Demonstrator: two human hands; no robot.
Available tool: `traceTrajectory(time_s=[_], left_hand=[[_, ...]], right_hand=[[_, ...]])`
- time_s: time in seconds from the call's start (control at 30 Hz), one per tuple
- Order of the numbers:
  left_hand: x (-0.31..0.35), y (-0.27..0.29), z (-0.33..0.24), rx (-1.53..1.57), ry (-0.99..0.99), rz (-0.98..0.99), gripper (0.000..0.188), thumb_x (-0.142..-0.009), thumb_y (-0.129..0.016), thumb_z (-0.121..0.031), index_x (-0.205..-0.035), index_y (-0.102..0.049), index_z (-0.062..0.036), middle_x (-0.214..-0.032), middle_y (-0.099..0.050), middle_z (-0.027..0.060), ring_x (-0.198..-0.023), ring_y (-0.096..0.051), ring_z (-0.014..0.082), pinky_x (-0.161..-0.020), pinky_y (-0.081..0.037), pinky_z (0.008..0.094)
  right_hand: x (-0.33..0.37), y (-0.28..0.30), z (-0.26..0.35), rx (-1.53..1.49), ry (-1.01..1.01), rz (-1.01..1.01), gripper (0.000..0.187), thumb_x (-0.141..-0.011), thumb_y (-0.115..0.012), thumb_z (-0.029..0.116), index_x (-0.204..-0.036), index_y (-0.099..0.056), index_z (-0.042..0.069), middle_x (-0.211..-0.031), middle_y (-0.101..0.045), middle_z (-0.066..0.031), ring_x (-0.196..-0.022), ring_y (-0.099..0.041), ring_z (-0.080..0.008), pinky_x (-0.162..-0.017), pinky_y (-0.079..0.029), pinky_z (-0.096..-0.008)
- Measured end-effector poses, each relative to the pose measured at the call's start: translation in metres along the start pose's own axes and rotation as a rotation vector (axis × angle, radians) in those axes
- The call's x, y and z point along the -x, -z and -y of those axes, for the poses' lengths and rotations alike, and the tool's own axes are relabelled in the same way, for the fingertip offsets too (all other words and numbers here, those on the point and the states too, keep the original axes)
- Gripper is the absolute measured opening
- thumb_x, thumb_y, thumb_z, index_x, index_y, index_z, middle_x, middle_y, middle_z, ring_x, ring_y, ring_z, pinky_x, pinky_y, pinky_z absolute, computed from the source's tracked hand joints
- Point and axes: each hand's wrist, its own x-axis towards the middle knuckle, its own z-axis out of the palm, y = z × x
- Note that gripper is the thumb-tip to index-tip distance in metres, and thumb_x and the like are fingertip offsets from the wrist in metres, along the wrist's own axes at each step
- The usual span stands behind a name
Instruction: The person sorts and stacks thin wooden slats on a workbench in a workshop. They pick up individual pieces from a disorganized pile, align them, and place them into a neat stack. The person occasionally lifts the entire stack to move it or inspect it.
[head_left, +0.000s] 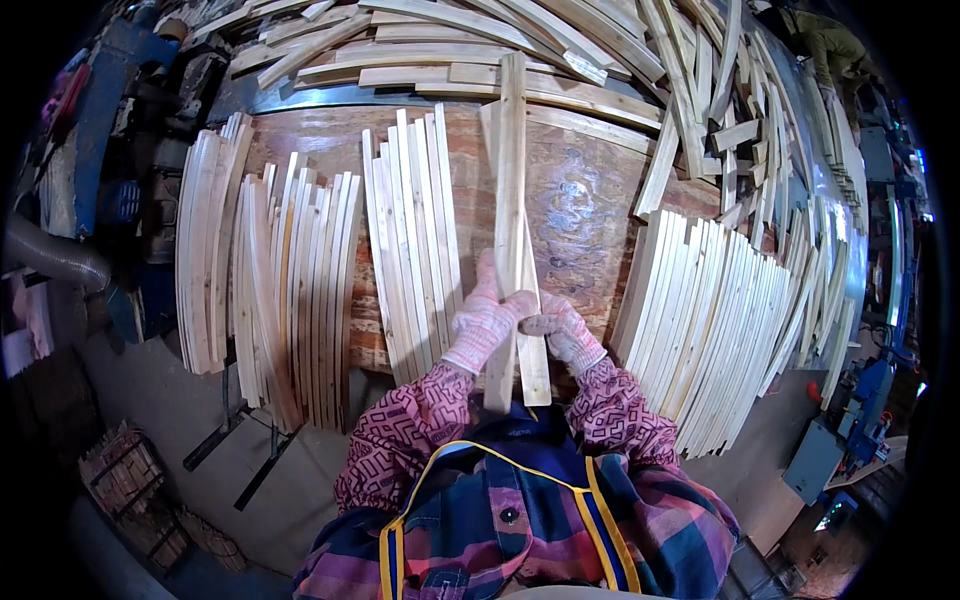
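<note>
My left hand (486, 322), in a pale pink work glove, is closed around a long wooden strip (511, 170) that points away from me, its near end close to my apron. The thumb lies across the strip's face. A second wooden strip (535, 372) lies partly under the first and slants a little to the right at its near end. My right hand (563, 330), gloved alike, grips this second strip at its right edge, with its fingertips close to my left thumb. Both strips are over the plywood tabletop (580, 200).
To the left on the tabletop stand rows of strips (410, 230) and more strips (300, 290) beyond them. A tight row of strips (700, 320) lies at the right. Loose boards (460, 40) are heaped along the far side. A person (830, 45) is at the far right.
</note>
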Motion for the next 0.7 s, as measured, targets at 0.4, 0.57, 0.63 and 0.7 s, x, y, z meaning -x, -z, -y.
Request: traceTrajectory(time_s=[0.4,0.57,0.63,0.7], left_hand=[[-0.019,0.09,0.042,0.083,0.007,-0.175,0.053,-0.098,-0.058,-0.021,-0.142,-0.04,0.0011,-0.121,-0.055,0.0107,-0.099,-0.057,0.0154,-0.084,-0.052,0.028],[0.033,-0.036,-0.037,-0.583,-0.603,0.391,0.046,-0.097,-0.051,-0.036,-0.138,-0.052,-0.0139,-0.114,-0.062,0.0108,-0.107,-0.061,0.0283,-0.089,-0.053,0.0403],[0.043,-0.047,-0.062,-0.493,-0.894,0.722,0.045,-0.096,-0.052,-0.039,-0.136,-0.054,-0.0179,-0.111,-0.065,0.0099,-0.103,-0.063,0.0308,-0.085,-0.053,0.0436],[0.036,-0.064,-0.024,-0.432,-0.965,0.649,0.053,-0.093,-0.053,-0.044,-0.14,-0.049,-0.0198,-0.126,-0.062,0.0116,-0.113,-0.061,0.0306,-0.09,-0.052,0.0422]], right_hand=[[-0.061,-0.036,-0.014,1.087,0.141,-0.086,0.055,-0.094,-0.06,0.036,-0.14,-0.047,0.009,-0.129,-0.06,-0.0206,-0.115,-0.059,-0.0399,-0.098,-0.047,-0.0453],[-0.012,0.077,0.061,0.764,0.353,-0.693,0.072,-0.088,-0.066,0.028,-0.149,-0.036,0.005,-0.135,-0.056,-0.0207,-0.117,-0.059,-0.035,-0.101,-0.046,-0.0407],[0.059,0.166,0.106,0.869,0.359,-0.968,0.075,-0.086,-0.067,0.023,-0.15,-0.033,0.003,-0.135,-0.056,-0.0205,-0.116,-0.059,-0.0328,-0.101,-0.046,-0.0392],[0.156,0.255,0.14,1.003,0.33,-1.228,0.078,-0.084,-0.069,0.018,-0.151,-0.031,0.002,-0.134,-0.057,-0.0203,-0.116,-0.06,-0.0306,-0.101,-0.046,-0.0378]])
